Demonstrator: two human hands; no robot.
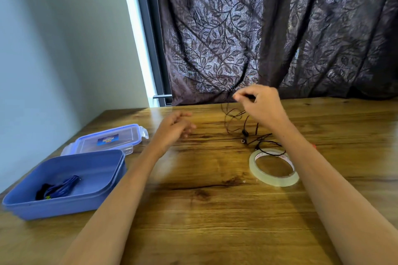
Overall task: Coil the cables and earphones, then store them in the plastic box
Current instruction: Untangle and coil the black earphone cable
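Black earphones [244,133] lie in a loose tangle on the wooden table [204,210], right of centre. My right hand [260,105] pinches one end of their cord and holds it lifted above the tangle. My left hand [175,127] hovers over the table to the left of the earphones, fingers loosely curled, holding nothing. The blue plastic box [103,180] stands open at the near left. Inside it lies a coiled blue cable [64,186] beside something black.
The box's clear lid [112,138] with blue clips lies just behind the box. A roll of clear tape [273,166] lies near my right forearm, with part of the earphone cord across its far edge. A dark leaf-patterned curtain [280,27] hangs behind the table.
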